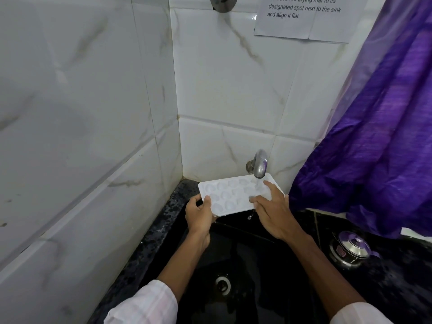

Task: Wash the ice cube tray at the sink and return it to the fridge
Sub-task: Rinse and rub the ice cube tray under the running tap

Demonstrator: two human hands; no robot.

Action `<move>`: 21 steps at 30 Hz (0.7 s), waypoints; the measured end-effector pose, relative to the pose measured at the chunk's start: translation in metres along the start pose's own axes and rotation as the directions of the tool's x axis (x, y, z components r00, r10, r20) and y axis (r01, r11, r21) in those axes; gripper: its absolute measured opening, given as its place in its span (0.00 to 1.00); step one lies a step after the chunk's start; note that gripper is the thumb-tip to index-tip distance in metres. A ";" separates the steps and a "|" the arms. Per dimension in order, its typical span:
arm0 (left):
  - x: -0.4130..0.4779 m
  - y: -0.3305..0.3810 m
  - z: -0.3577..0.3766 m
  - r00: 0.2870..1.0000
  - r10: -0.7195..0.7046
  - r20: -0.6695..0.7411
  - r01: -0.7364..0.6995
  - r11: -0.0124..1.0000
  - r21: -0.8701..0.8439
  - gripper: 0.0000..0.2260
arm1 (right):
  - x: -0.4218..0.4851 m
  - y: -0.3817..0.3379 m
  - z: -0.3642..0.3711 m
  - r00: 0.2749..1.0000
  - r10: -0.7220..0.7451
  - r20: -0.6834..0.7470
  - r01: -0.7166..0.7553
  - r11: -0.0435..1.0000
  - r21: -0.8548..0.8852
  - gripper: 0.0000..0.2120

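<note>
A white ice cube tray [230, 195] with several rounded cells is held over the black sink [236, 258], under the metal tap [260, 164]. Water runs from the spout onto the tray's right end. My left hand [199, 216] grips the tray's near left corner, thumb on top. My right hand [272, 208] lies on the tray's right end with fingers spread and straight, touching the wet cells.
White marble-look tiles form a corner wall at left and behind. A purple curtain [378, 127] hangs at right. A steel lidded pot [350, 249] stands on the dark counter at right. The sink drain [223, 285] is below. A paper note [304, 17] is stuck on the wall.
</note>
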State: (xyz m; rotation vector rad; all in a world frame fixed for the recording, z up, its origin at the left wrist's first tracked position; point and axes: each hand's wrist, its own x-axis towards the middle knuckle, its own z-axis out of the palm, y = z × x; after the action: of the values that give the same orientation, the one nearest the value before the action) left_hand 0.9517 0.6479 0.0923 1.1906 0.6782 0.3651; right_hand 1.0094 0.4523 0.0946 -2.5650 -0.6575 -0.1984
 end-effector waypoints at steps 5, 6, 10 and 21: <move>-0.001 -0.001 -0.002 1.000 0.002 -0.002 -0.002 1.000 0.004 0.08 | -0.001 -0.004 -0.002 0.997 0.058 0.053 -0.060 0.998 0.038 0.14; -0.001 -0.001 -0.003 1.000 0.003 -0.002 -0.003 1.000 0.005 0.08 | -0.001 -0.005 -0.001 0.997 0.060 0.054 -0.062 0.997 0.034 0.14; -0.003 -0.002 -0.004 1.000 0.009 0.001 -0.009 1.000 0.002 0.06 | -0.004 -0.002 0.003 1.000 0.010 -0.005 -0.010 1.000 0.018 0.12; -0.005 -0.004 -0.007 1.000 0.001 0.010 -0.001 1.000 0.009 0.07 | -0.006 -0.001 0.008 0.999 0.030 0.019 -0.031 0.999 0.012 0.16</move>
State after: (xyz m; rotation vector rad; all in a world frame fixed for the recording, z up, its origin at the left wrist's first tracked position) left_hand 0.9433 0.6485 0.0881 1.2003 0.6712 0.3573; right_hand 1.0041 0.4553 0.0864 -2.5664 -0.6240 -0.1602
